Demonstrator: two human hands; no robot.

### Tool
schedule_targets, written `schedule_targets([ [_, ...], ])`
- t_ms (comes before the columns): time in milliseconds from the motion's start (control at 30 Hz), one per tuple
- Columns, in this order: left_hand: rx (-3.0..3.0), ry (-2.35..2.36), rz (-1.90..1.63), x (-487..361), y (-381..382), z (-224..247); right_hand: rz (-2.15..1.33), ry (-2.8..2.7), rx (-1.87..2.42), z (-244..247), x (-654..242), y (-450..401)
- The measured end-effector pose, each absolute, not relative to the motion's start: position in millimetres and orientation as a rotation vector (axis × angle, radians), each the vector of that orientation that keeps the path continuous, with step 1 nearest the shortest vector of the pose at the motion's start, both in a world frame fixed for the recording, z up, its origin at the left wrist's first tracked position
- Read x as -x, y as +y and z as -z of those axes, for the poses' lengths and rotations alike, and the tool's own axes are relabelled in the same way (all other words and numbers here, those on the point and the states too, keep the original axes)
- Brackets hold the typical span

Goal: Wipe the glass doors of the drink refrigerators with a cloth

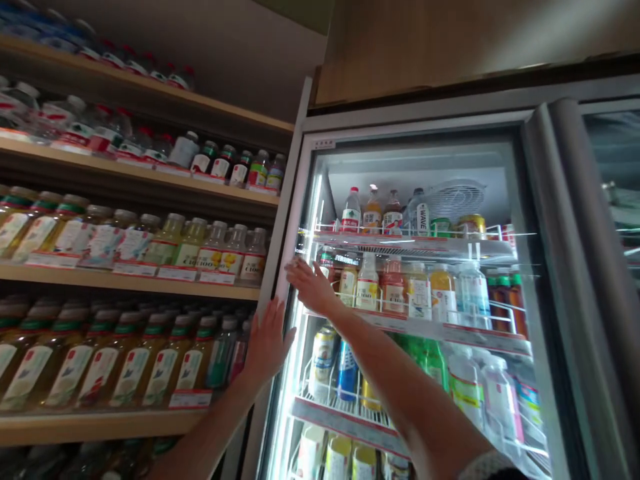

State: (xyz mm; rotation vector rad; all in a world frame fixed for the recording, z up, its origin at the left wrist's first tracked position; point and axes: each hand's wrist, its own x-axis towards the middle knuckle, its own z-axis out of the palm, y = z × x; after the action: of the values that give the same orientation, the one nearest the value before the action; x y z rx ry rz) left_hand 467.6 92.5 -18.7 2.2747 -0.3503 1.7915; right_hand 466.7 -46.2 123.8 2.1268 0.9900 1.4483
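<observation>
My left hand is raised with its fingers stretched out and its thumb apart. It lies against or just before the left frame of a glass-door drinks fridge; I cannot tell whether it touches. Higher and to the right, my right hand reaches to the same frame, fingers extended and thumb spread. Its fingertips are slightly blurred, and I make out nothing held in it. Behind the right forearm, the glass door looks closed, with lit shelves of bottles and cans inside.
Left of the fridge, wooden shelves carry rows of bottled drinks with price tags. A thick grey vertical post or handle stands right of the door, beside another glass door. A wooden panel runs above the fridge.
</observation>
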Motion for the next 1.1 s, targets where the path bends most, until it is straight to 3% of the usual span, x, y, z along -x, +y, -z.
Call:
schedule_targets([
  [67,-2.271,-0.326,-1.78,-471.2,103.3,23.5,-1.399,1.008,-2.083,-130.6,-467.0,-44.4],
  [267,-2.233,-0.338,-1.854,-473.8,124.8,23.8,-1.78,0.69,-2.201,-201.6,-461.2,-49.4],
  [333,-2.223,-0.355,-1.874,-472.6,125.9,22.0,-1.68,0.794,-2.185,-176.8,-462.9,-46.5],
  [467,-2.218,-0.413,-1.863,-469.0,123.3,19.6,-1.288,1.101,-2.046,-67.3,-460.3,-58.0],
  [533,-2.218,-0.456,-1.839,-467.8,119.1,19.2,-1.121,1.207,-1.949,-38.5,-450.0,-76.3],
  [600,-2.212,-0.496,-1.816,-467.1,111.6,20.2,-1.151,1.124,-1.985,-49.5,-433.9,-101.3],
  [700,-2.217,-0.576,-1.79,-465.5,94.7,28.4,-1.553,0.629,-2.205,-102.3,-409.7,-146.4],
  [767,-2.239,-0.662,-1.768,-462.9,81.3,39.5,-1.682,0.434,-2.239,-112.2,-398.9,-174.4],
  [833,-2.262,-0.742,-1.732,-458.7,67.4,53.8,-1.66,0.417,-2.239,-76.9,-390.4,-194.5],
  [1000,-2.264,-0.93,-1.629,-443.9,31.8,90.5,-1.183,0.784,-2.212,87.9,-360.6,-224.2],
  [1100,-2.222,-1.043,-1.593,-436.4,7.9,108.2,-1.159,0.701,-2.212,92.8,-343.6,-256.6],
])
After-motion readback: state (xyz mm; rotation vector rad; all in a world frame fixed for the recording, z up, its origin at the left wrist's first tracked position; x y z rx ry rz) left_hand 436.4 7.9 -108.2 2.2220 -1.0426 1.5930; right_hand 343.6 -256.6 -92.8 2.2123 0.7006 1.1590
